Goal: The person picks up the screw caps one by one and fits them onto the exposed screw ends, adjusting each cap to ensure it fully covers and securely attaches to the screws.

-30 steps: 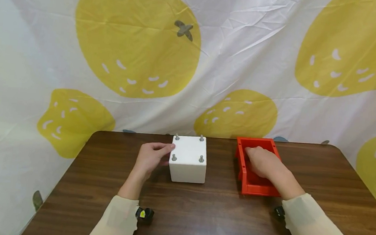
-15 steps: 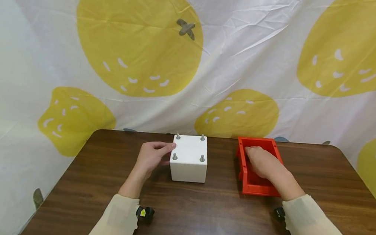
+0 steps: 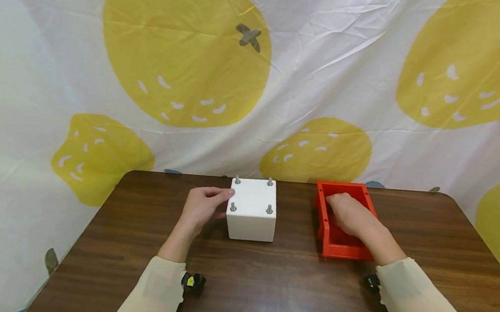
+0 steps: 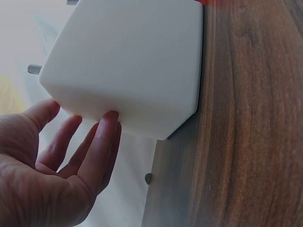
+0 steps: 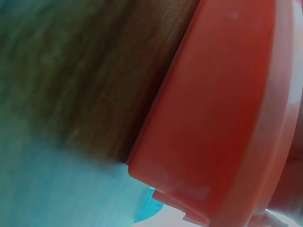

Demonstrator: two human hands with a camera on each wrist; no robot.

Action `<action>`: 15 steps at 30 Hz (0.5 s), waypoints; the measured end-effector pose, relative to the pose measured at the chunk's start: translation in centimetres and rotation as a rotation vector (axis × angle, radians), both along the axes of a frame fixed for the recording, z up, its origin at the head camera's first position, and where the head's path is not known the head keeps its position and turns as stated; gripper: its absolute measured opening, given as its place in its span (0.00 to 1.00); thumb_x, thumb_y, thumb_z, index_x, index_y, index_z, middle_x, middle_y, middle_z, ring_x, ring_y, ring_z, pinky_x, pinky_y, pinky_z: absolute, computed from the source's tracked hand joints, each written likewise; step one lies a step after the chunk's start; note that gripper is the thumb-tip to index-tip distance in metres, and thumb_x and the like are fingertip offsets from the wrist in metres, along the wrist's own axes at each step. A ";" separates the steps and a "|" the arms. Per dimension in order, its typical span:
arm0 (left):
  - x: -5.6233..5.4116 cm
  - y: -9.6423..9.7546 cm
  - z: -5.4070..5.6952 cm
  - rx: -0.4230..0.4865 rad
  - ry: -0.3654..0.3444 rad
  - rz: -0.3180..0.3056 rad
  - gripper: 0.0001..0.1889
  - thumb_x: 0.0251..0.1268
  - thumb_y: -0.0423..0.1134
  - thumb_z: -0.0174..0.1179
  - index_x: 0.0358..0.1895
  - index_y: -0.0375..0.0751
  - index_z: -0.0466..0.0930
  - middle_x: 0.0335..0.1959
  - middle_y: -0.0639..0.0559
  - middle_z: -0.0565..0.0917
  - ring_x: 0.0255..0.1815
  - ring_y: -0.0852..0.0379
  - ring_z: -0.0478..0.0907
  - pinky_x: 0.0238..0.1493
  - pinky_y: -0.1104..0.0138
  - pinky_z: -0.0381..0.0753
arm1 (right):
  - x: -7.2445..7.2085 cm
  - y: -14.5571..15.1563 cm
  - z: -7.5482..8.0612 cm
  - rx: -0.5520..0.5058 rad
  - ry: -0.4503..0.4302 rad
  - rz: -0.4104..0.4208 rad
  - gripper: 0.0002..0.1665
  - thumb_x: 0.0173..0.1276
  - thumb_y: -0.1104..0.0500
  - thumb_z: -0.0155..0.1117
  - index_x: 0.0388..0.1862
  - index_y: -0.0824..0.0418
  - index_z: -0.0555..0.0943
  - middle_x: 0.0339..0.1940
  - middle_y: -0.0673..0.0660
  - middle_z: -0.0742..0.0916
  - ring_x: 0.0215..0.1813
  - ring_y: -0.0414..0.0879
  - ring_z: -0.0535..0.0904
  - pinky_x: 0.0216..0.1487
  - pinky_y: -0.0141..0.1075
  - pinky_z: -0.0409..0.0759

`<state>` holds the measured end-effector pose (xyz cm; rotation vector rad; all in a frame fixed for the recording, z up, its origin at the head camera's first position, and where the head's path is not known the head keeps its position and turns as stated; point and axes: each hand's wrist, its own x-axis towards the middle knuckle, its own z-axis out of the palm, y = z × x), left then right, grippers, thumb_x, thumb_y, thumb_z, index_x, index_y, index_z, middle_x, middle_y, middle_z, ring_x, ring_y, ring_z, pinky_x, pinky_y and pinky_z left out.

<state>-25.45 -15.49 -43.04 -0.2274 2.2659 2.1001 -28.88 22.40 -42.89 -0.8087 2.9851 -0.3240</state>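
Observation:
A white block (image 3: 250,228) stands on the brown table, with a metal threaded stud (image 3: 269,209) rising near each top corner. My left hand (image 3: 201,206) is at its left side, the thumb along the top edge. In the left wrist view the fingertips (image 4: 108,120) rest against the block's side, with the fingers spread and gently bent. Further right, my right hand (image 3: 349,216) reaches down into a red bin (image 3: 348,253). Its fingers are hidden inside, so I cannot tell what they hold. The right wrist view mostly shows the bin's outer wall (image 5: 203,109).
A dark wood table (image 3: 283,288) carries the block and the bin, set apart from each other toward the back. Behind it hangs a white cloth (image 3: 319,73) printed with yellow fruit. A small black camera (image 3: 193,282) sits at the left wrist.
Both hands keep their places at the block and in the bin. The head view shifts very slightly; nothing else visibly moves.

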 end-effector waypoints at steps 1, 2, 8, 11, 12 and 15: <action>0.0 0.0 0.0 0.002 0.002 -0.001 0.19 0.67 0.45 0.76 0.51 0.34 0.91 0.52 0.41 0.88 0.46 0.50 0.86 0.48 0.51 0.91 | 0.0 0.0 0.0 0.001 0.003 0.001 0.15 0.67 0.76 0.63 0.30 0.57 0.80 0.24 0.50 0.80 0.32 0.48 0.77 0.41 0.44 0.85; 0.0 0.0 0.0 0.008 0.005 -0.001 0.19 0.67 0.45 0.76 0.51 0.34 0.91 0.52 0.41 0.88 0.46 0.50 0.86 0.47 0.51 0.92 | 0.0 0.0 0.0 0.002 0.006 0.001 0.15 0.67 0.76 0.64 0.30 0.57 0.80 0.24 0.50 0.80 0.32 0.48 0.77 0.42 0.44 0.86; 0.0 0.1 0.0 0.025 0.008 -0.003 0.18 0.67 0.44 0.76 0.51 0.32 0.90 0.51 0.41 0.87 0.45 0.51 0.86 0.45 0.54 0.92 | 0.2 0.2 0.3 -0.036 -0.020 -0.020 0.12 0.67 0.74 0.66 0.35 0.57 0.83 0.27 0.49 0.83 0.34 0.48 0.78 0.46 0.48 0.87; 0.0 0.1 0.0 0.025 0.006 0.000 0.18 0.67 0.44 0.77 0.51 0.33 0.90 0.51 0.41 0.88 0.45 0.51 0.86 0.44 0.55 0.92 | 0.4 0.5 0.4 -0.072 -0.022 -0.020 0.09 0.68 0.71 0.69 0.37 0.58 0.84 0.29 0.49 0.84 0.36 0.48 0.79 0.48 0.50 0.87; 0.0 0.1 0.0 0.025 0.007 0.000 0.18 0.67 0.44 0.77 0.51 0.33 0.90 0.51 0.41 0.88 0.45 0.51 0.86 0.44 0.55 0.92 | 0.4 0.5 0.5 -0.084 -0.018 -0.019 0.08 0.68 0.71 0.70 0.38 0.58 0.84 0.30 0.49 0.85 0.37 0.48 0.80 0.48 0.51 0.87; 0.0 0.0 -0.1 0.022 0.013 -0.005 0.18 0.67 0.44 0.76 0.51 0.33 0.91 0.51 0.41 0.88 0.46 0.51 0.87 0.44 0.55 0.92 | 0.5 0.8 0.7 -0.121 0.001 -0.010 0.07 0.68 0.70 0.71 0.40 0.60 0.85 0.33 0.51 0.86 0.39 0.49 0.81 0.49 0.52 0.87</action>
